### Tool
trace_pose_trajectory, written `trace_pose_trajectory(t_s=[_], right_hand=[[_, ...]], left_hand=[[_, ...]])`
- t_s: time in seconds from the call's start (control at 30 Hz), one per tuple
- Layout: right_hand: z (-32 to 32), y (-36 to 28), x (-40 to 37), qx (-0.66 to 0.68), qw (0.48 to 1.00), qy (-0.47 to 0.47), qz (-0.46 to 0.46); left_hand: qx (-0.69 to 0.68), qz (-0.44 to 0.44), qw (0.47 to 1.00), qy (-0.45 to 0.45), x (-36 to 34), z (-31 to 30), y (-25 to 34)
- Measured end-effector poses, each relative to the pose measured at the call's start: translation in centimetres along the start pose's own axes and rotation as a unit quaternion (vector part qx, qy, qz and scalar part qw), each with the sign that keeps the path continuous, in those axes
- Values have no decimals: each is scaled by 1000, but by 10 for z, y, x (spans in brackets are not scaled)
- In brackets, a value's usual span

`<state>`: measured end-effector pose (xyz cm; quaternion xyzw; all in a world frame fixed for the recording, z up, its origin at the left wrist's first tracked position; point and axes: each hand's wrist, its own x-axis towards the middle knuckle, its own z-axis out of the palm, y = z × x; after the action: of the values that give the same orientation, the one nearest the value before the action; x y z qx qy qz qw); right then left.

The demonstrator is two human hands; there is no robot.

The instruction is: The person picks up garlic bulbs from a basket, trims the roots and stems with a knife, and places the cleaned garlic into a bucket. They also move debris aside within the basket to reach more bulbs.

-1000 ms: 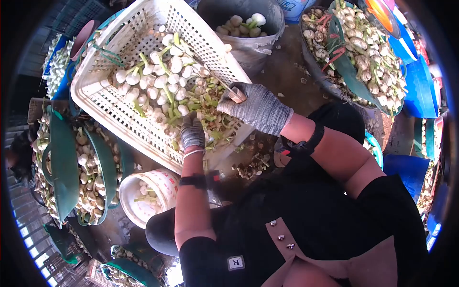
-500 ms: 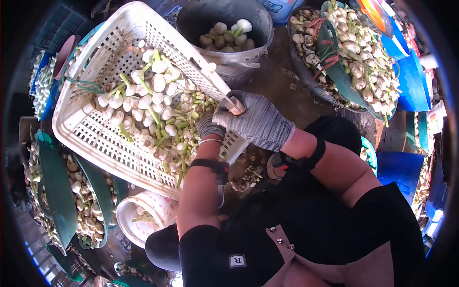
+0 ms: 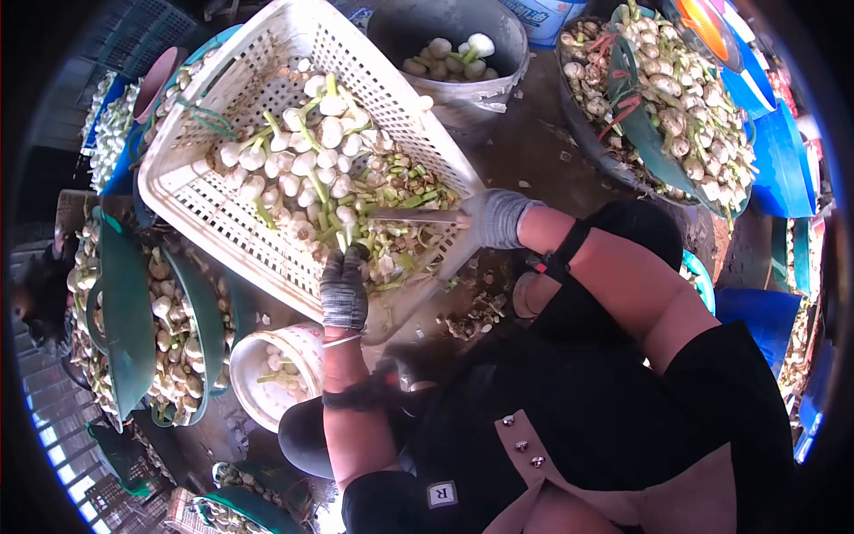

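My right hand point(image 3: 500, 219), in a grey knit glove, is closed round the handle of a knife point(image 3: 416, 215). Its flat blade points left over the near end of a white plastic basket point(image 3: 200, 233). Just below the blade tip, my left hand point(image 3: 344, 289), gloved too, pinches a garlic bulb point(image 3: 346, 215) by its green stem; the fingertips are partly hidden. Inside the basket lie a heap of trimmed garlic bulbs point(image 3: 302, 165) and, nearer me, a pile of cut stems and peelings point(image 3: 405, 189).
Beyond the basket stands a grey bucket point(image 3: 458, 107) with several bulbs inside. A white bucket point(image 3: 253, 392) sits at the lower left. Green tubs point(image 3: 124, 329) of garlic fill the left, and another heaped tub point(image 3: 676, 107) is at the upper right. Scraps point(image 3: 476, 313) litter the floor.
My hands, close together before, have parted: the right moved right, the left moved down and left to a garlic stem. The knife blade now shows plainly. The whole view has shifted slightly.
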<state>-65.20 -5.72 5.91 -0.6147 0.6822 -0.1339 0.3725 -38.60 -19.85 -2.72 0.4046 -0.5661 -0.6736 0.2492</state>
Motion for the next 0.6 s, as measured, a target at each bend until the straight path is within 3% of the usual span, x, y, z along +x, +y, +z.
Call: trace_pose_trajectory(t_s=[0.03, 0.07, 0.1, 0.13, 0.17, 0.2, 0.27, 0.3, 0.33, 0.37, 0.4, 0.43, 0.47, 0.53, 0.6], right_hand=[[-5, -5, -5, 13, 999, 26, 38], [-8, -9, -7, 27, 995, 50, 77], [7, -4, 6, 31, 988, 33, 151], [8, -19, 8, 27, 988, 30, 149], [7, -40, 6, 104, 989, 82, 66], [9, -55, 8, 182, 974, 136, -16], [18, -69, 15, 259, 952, 163, -27], [21, -72, 15, 330, 924, 186, -42], [11, -84, 6, 331, 924, 187, -39], [-2, -97, -3, 438, 886, 149, 42], [-11, -106, -8, 535, 829, 107, 121], [-11, -99, -4, 577, 800, 39, 160], [-6, -100, -3, 576, 801, 35, 158], [7, -101, 0, 724, 678, -12, 129], [22, -100, 6, 716, 688, 21, 117]], left_hand=[[265, 189, 945, 15, -7, 4, 19], [265, 193, 945, 20, -15, 10, 35], [249, 141, 958, 14, -24, 18, 49], [231, 86, 969, 7, -33, 26, 62], [310, 128, 941, -32, -38, 36, 76], [406, 110, 906, -41, -40, 50, 84], [429, 168, 888, -11, -51, 68, 88], [390, 88, 915, -45, -57, 75, 102], [389, 88, 916, -48, -61, 74, 99], [176, 71, 979, -76, -65, 70, 94], [-46, 52, 993, -100, -70, 68, 98], [-143, 43, 984, -97, -80, 68, 113], [-142, 45, 984, -93, -79, 69, 106], [-240, 119, 962, -46, -72, 74, 90], [-276, 84, 957, -36, -70, 73, 81]])
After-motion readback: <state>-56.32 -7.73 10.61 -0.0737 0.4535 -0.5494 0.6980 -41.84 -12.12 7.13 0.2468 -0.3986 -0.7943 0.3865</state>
